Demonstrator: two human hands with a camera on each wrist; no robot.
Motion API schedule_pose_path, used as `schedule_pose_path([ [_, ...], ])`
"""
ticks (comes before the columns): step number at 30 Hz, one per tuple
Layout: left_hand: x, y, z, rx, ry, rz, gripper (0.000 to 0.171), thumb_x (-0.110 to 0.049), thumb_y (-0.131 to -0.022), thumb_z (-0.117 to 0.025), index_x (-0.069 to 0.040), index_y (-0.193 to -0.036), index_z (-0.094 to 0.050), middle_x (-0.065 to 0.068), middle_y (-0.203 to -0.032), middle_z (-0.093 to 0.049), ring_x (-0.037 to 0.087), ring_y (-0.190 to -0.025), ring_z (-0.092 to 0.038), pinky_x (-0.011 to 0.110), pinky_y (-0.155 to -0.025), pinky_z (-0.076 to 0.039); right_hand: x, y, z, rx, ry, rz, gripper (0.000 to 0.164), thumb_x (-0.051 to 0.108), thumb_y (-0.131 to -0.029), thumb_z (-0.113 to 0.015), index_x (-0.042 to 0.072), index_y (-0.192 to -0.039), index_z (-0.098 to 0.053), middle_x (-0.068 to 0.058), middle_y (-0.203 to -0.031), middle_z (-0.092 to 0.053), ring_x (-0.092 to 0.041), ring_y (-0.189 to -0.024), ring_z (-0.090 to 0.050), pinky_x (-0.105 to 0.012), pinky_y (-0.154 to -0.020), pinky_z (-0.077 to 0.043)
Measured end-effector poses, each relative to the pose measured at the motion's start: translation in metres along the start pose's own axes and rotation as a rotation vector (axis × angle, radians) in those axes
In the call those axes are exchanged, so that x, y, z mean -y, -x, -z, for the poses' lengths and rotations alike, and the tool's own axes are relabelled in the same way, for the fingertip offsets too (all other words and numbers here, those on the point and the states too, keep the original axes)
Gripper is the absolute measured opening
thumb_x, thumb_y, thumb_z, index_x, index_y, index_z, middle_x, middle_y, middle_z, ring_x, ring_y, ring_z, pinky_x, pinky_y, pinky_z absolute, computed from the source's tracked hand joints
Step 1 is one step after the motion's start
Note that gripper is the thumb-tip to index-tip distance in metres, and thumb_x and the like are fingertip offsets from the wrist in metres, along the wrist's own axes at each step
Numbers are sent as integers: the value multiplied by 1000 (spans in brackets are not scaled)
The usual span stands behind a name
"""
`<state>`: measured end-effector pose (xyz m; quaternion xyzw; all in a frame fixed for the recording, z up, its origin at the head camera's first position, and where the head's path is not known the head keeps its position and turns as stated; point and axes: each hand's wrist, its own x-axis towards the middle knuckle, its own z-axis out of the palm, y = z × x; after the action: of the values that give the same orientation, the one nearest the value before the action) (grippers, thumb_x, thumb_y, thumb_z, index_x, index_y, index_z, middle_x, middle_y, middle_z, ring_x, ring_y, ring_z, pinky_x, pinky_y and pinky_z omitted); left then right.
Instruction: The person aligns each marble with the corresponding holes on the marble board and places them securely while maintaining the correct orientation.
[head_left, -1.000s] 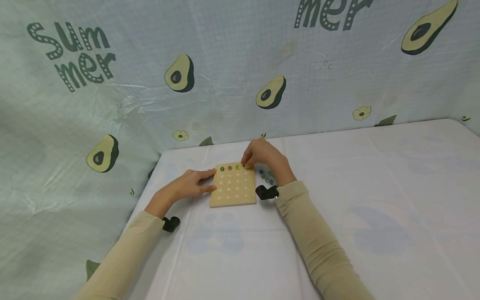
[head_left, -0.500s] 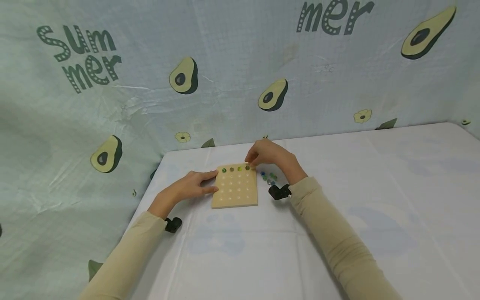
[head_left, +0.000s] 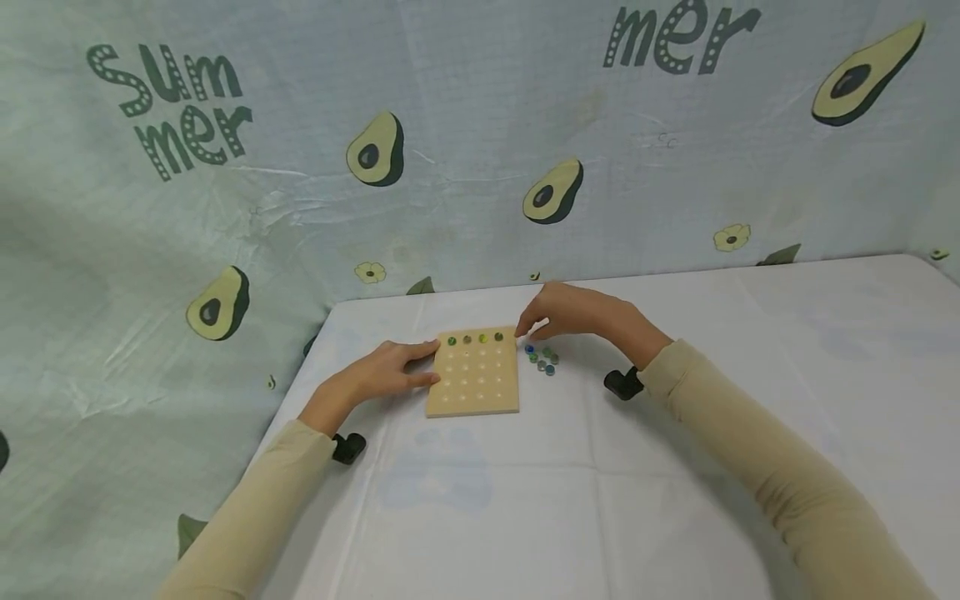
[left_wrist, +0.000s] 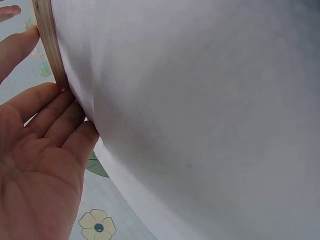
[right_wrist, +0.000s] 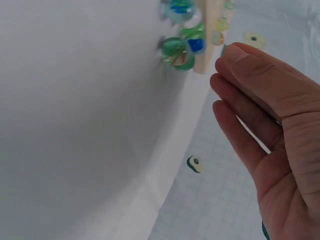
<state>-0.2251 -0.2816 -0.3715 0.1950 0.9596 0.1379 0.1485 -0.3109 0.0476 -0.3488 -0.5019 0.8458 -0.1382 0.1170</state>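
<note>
A square wooden board with rows of small hollows lies on the table, glass marbles sitting along its far row. My left hand touches the board's left edge, thumb and fingers extended; the left wrist view shows its fingertips against the wooden side. Beyond the board's right edge, my right hand hovers beside a loose group of marbles, fingers loosely bent. In the right wrist view nothing shows between those fingers, and a green marble lies just left of the fingertips.
A white cloth covers the table. Behind it hangs a pale curtain printed with avocados and lettering. Small black cameras are strapped to the left wrist and the right wrist.
My right hand has let go of a marble at the right end of the board's far row and moved right toward the loose marbles. The left hand stays at the board's edge.
</note>
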Motion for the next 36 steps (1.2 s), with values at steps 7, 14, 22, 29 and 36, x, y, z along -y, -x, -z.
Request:
schedule_pose_path([
  [7,-1,-1,-1,9,4,-4,73,-46,-101,-61,-9,-159,-33,15,-161,-35,37,-148,-34,53,-117,-34,3,1,-3,34,52,44,21,10,-92,-77,10,-113,-80,0,-110,-77,-14,-104,-71,-33,-90,-58],
  [14,-1,-1,-1,1,14,-13,73,-44,-101,-62,-9,-159,-34,14,-161,-36,36,-148,-35,53,-117,-35,3,0,-4,58,127,66,22,11,-91,-78,10,-112,-80,-1,-109,-77,-14,-103,-71,-29,-90,-58],
  [22,-2,-1,-1,3,5,-8,73,-44,-101,-62,-10,-159,-34,14,-161,-37,35,-148,-35,52,-116,-36,4,-3,-10,65,224,107,21,10,-91,-77,9,-112,-79,-2,-108,-77,-12,-98,-71,-24,-85,-58],
  [29,-3,0,1,-6,18,1,72,-42,-101,-63,-10,-159,-35,13,-161,-37,35,-148,-35,52,-117,-35,3,-6,-11,29,262,151,18,9,-91,-78,9,-108,-80,-2,-102,-78,-11,-89,-70,-24,-81,-58],
  [36,-1,0,2,-2,16,12,73,-44,-100,-63,-11,-159,-35,14,-161,-36,36,-148,-35,54,-116,-35,1,-5,-10,0,228,132,19,10,-92,-77,8,-111,-80,-2,-104,-78,-9,-89,-72,-23,-81,-59],
])
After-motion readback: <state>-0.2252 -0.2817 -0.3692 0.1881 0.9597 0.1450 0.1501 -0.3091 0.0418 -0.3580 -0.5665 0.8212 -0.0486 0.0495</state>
